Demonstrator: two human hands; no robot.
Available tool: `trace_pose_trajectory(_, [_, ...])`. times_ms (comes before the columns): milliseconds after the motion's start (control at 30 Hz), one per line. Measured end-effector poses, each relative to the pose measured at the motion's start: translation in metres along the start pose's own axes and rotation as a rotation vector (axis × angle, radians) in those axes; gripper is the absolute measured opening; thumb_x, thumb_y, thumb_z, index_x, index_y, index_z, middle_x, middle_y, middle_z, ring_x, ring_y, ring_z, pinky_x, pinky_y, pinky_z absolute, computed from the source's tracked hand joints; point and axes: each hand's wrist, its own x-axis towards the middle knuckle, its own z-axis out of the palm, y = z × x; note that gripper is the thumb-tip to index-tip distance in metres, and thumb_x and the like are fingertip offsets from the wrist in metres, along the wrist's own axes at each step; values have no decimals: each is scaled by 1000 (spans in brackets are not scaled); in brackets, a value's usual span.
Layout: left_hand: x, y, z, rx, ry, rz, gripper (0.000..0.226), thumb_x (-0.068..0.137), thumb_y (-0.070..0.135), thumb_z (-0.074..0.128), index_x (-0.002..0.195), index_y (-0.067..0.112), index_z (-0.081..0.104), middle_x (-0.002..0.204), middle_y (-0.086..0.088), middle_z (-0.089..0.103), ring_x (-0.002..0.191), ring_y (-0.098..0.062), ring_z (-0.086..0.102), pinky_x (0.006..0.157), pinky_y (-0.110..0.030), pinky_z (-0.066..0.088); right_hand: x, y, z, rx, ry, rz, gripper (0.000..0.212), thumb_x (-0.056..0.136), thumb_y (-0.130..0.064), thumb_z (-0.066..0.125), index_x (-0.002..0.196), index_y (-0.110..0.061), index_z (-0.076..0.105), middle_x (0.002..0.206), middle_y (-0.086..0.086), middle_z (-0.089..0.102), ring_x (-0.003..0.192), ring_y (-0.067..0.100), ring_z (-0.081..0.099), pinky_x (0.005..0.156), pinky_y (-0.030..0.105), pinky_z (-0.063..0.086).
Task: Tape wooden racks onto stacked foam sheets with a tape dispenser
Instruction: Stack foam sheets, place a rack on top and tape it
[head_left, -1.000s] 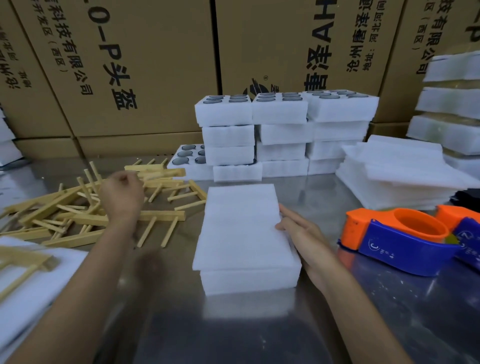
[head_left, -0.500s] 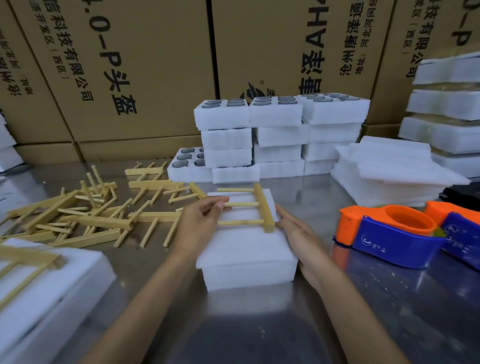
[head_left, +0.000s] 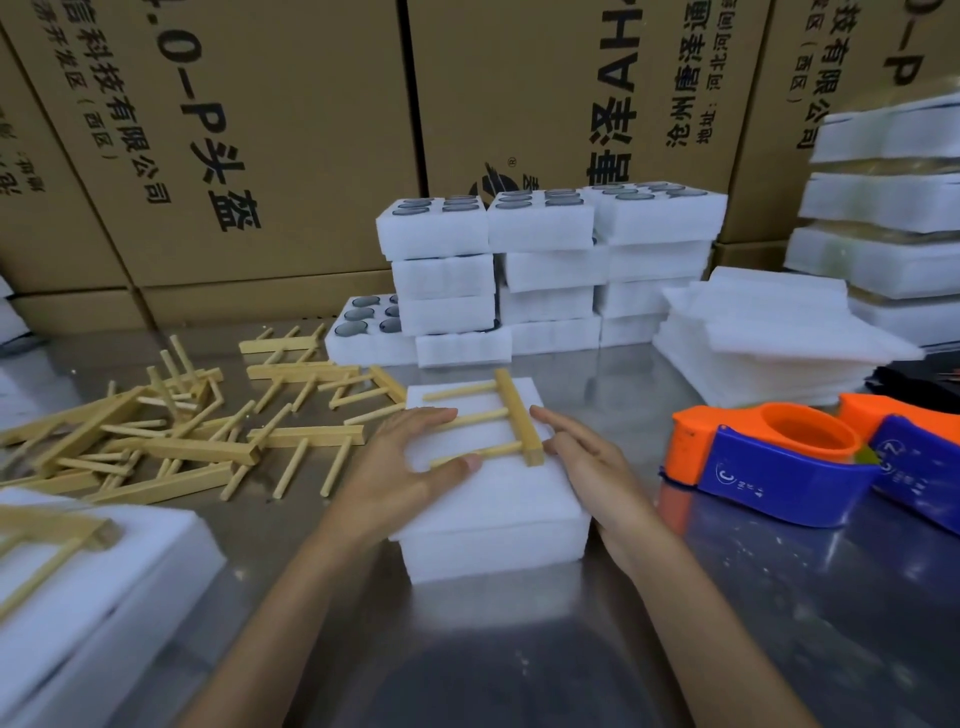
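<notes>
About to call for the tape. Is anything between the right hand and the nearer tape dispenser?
Nothing visible. The right hand rests open beside the foam stack, and only bare metal table lies between it and the nearer tape dispenser. The wooden rack sits on the foam, out of that path.

left hand (head_left: 402, 467) fingers spread flat, right hand (head_left: 587, 457) fingers straight

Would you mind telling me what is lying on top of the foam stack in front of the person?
A wooden rack lies flat on the foam stack. The left hand rests on its rods; the right hand lies beside its bar. The rod ends under the left fingers are hidden.
</notes>
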Motion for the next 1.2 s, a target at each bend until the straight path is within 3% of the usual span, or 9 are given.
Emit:
trace_pose_trajectory(267, [-5, -1, -15, -175, -113, -60, 48, 85, 25, 75, 128, 39, 58, 134, 28, 50, 128, 2, 46, 99, -12, 42, -4, -8, 3, -2, -16, 24, 21, 87, -36, 65, 99, -52, 71, 103, -35, 64, 97, -16, 57, 76, 10, 46])
trace_pose_trajectory(333, [-4, 0, -8, -277, -62, -135, 59, 88, 35, 71, 138, 47, 42, 139, 31, 40, 127, -1, 43, 104, -27, 42, -5, -10, 4, 24, -61, 18, 27, 88, -34, 64, 92, -60, 68, 96, -38, 65, 91, -17, 60, 70, 8, 49])
trace_pose_trajectory(467, [-4, 7, 11, -525, 12, -339, 65, 87, 54, 61, 143, 55, 29, 122, 41, 40, 114, 3, 43, 91, -25, 37, 3, -2, 3, 72, -122, 115, 51, 87, -41, 59, 138, -40, 50, 138, -17, 54, 128, 8, 51, 112, 36, 37])
trace_pose_trajectory(567, [-5, 1, 17, -564, 32, -396, 73, 86, 56, 61, 150, 47, 26, 142, 27, 35, 135, -6, 36, 110, -33, 32, 3, 1, 1, 260, -179, 222, 57, 85, -50, 61, 139, -33, 51, 139, -7, 56, 128, 15, 52, 114, 42, 34])
trace_pose_trajectory(667, [-4, -2, 18, -598, 30, -397, 71, 88, 54, 60, 150, 46, 27, 141, 26, 36, 127, -3, 37, 103, -30, 32, -2, -6, 2, 267, -188, 212, 46, 93, -41, 57, 136, -26, 56, 134, -3, 61, 124, 15, 56, 113, 40, 36])
trace_pose_trajectory(800, [-1, -1, 16, -635, 3, -360, 61, 92, 47, 57, 147, 48, 31, 128, 32, 39, 116, 0, 42, 89, -26, 37, -12, -37, -24, -293, 251, -224, 37, 95, -16, 56, 131, -18, 59, 136, -1, 58, 122, 9, 49, 103, 23, 35])
trace_pose_trajectory(933, [2, 0, 9, -675, 22, -314, 50, 91, 48, 59, 139, 49, 43, 139, 27, 47, 130, -3, 46, 106, -35, 41, -25, -43, -94, -935, 906, -402, 25, 86, -22, 49, 94, -7, 67, 97, 16, 68, 96, 38, 55, 83, 44, 42])
trace_pose_trajectory(1067, [9, 9, 4, -670, 103, -267, 58, 93, 42, 59, 147, 41, 35, 152, 17, 37, 137, -7, 37, 106, -30, 33, -18, -19, -128, -1279, 916, -183, 46, 95, -23, 44, 71, 10, 66, 73, 30, 63, 81, 41, 56, 83, 46, 42])
trace_pose_trajectory(1200, [4, 23, 3, -561, 197, -227, 38, 96, 34, 57, 131, 45, 47, 142, 16, 43, 131, -8, 40, 100, -29, 33, -12, -14, -135, -1299, 975, -350, 50, 92, -22, 42, 60, 8, 67, 59, 28, 60, 63, 37, 55, 84, 42, 37])
